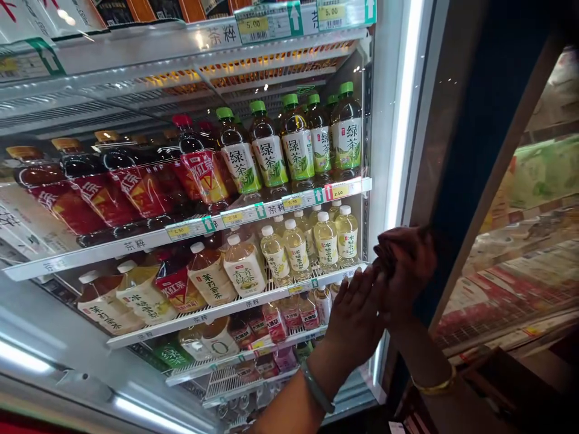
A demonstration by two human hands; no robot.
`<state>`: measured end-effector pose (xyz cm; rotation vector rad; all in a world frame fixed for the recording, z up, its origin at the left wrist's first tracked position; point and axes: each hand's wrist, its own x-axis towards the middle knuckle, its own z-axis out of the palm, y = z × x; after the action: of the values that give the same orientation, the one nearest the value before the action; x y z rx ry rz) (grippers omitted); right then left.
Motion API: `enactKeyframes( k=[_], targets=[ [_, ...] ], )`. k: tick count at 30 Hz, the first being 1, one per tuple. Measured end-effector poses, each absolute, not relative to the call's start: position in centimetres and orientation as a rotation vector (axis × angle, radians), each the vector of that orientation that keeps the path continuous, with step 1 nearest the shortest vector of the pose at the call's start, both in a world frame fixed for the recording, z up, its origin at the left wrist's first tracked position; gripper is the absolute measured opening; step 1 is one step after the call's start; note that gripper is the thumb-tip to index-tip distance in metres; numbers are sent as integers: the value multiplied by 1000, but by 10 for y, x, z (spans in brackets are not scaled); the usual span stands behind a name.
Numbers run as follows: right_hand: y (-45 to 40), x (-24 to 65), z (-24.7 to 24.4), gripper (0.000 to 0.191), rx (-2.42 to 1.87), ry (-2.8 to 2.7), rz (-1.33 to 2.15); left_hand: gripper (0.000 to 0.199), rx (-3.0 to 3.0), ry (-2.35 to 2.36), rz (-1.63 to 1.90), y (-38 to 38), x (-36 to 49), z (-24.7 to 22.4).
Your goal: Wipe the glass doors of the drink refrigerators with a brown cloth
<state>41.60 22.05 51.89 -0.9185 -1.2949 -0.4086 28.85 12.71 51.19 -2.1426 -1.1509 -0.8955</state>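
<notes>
My left hand (355,319), with a grey-green bangle at the wrist, has its fingers stretched out and lies in front of the right side of a glass-fronted drinks fridge. Right beside it, my right hand (407,274), with a gold bracelet, is closed around something dark that I cannot make out. The hands overlap or touch at the fingers. Beyond them stand green-capped tea bottles (298,147) on an upper shelf and white-capped pale yellow bottles (326,241) on the shelf below.
Red-labelled bottles (140,187) fill the left of the upper shelf (244,212). Lower shelves hold more bottles. A bright light strip (404,108) runs down the fridge's right side, next to a dark frame (488,120). Further right are shelves with packaged goods (534,247).
</notes>
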Motion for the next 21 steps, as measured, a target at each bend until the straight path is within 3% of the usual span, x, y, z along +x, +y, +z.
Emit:
enactKeyframes(
  k=[9, 15, 21],
  targets=[
    [189, 385, 491, 35, -842, -1542, -617, 68, -2011, -1177, -1062, 106, 225, 538],
    [197, 365, 544, 47, -1078, -1159, -569, 66, -2091, -1157, -1079, 104, 213, 544],
    [174, 355, 527, 30, -878, -1460, -409, 68, -1979, -1130, -1239, 103, 214, 549]
  ],
)
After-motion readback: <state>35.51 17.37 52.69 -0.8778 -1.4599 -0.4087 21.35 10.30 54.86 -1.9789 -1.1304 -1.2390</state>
